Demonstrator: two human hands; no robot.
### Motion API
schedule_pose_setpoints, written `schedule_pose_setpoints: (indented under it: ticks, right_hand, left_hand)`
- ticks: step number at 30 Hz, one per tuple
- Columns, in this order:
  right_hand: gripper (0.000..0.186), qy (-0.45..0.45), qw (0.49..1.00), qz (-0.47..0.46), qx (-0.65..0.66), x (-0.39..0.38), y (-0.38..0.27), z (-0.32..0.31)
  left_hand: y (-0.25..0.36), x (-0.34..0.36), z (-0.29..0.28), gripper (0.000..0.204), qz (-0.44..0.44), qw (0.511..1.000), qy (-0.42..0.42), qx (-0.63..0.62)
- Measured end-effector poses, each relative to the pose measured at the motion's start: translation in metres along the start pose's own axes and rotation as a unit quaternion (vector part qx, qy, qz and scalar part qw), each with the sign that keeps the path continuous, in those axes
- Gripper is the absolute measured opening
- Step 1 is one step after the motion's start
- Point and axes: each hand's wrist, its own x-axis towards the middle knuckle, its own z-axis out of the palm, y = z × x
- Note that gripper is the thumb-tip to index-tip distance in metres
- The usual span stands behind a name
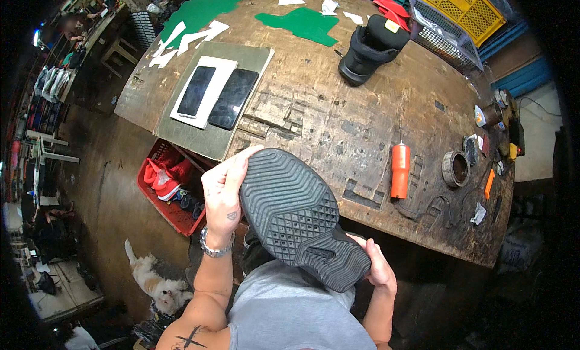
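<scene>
A black shoe (296, 211) is held in front of my body with its patterned rubber sole facing up. My left hand (225, 184) grips the toe end, thumb along the edge. At the heel end, my right hand (377, 262) holds the other side, its fingers partly hidden behind the sole. The shoe's upper is out of sight beneath the sole. Another black shoe (370, 51) stands on the worn wooden table (338, 120), beyond the one I hold. An orange-handled tool (400, 172) with a thin metal shaft lies on the table to the right.
Two dark phones (234, 99) lie on a board at the table's left. Green sheet material (302, 25) and white cut pieces are farther back. A tape roll (455, 169) and small tools sit at the right edge. A red crate (181, 187) and a dog (158, 283) are lower left.
</scene>
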Motion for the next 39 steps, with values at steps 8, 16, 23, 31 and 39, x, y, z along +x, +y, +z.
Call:
schedule_pose_setpoints:
  ticks: [8,16,23,31,39]
  right_hand:
    - [0.106,0.032,0.993,-0.097,0.056,-0.018,-0.018,0.015]
    - [0.092,0.176,0.928,-0.329,-0.013,0.038,-0.022,0.002]
    - [0.077,0.226,0.937,-0.256,-0.075,0.079,-0.042,-0.024]
    - [0.075,0.256,0.939,-0.217,-0.077,0.100,-0.046,-0.029]
    - [0.076,0.237,0.939,-0.247,-0.043,0.102,-0.040,-0.034]
  left_hand:
    - [-0.015,-0.004,-0.022,0.039,0.037,0.991,-0.018,-0.128]
    - [-0.062,0.000,-0.024,0.070,0.049,0.990,-0.125,0.045]
    - [-0.066,0.006,-0.018,0.080,-0.042,0.982,-0.091,0.162]
    - [-0.069,0.034,-0.010,0.068,-0.105,0.971,-0.058,0.206]
    - [-0.067,0.035,-0.011,0.067,-0.066,0.976,-0.098,0.184]
